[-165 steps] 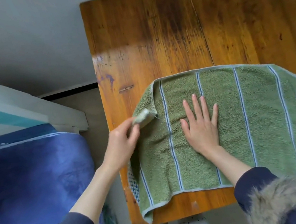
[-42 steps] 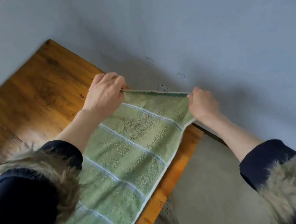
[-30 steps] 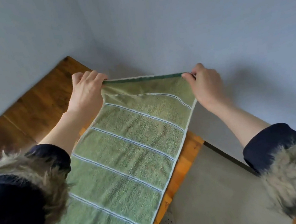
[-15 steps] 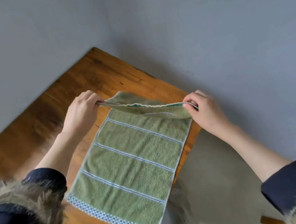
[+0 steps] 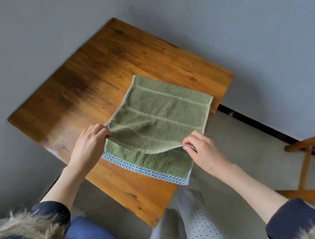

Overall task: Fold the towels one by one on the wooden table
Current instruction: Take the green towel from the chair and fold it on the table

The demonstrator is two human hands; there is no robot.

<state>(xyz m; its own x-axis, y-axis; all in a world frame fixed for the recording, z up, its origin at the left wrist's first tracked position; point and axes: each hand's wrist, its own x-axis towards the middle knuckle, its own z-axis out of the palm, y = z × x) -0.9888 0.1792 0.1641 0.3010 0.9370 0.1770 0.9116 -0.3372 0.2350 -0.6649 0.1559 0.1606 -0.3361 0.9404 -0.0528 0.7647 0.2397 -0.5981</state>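
Pinching one folded-over corner in my left hand [image 5: 89, 144], the other in my right hand [image 5: 203, 151], I note the green towel [image 5: 160, 118] doubled on the wooden table [image 5: 77, 90], checkered hem exposed.

Towel [image 5: 158, 117]: olive green, pale stripes, blue-and-white checked border; worktop [image 5: 89, 84]: orange-brown wood, dark stain; wall [image 5: 239, 13]: grey; sleeves [image 5: 288, 220]: navy, tan fur cuffs; trousers [image 5: 197, 235]: white, dark dots.

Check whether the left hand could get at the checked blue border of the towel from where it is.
Probably yes: the left hand pinches the folded layer's corner just above the checked border, which lies uncovered on the table.
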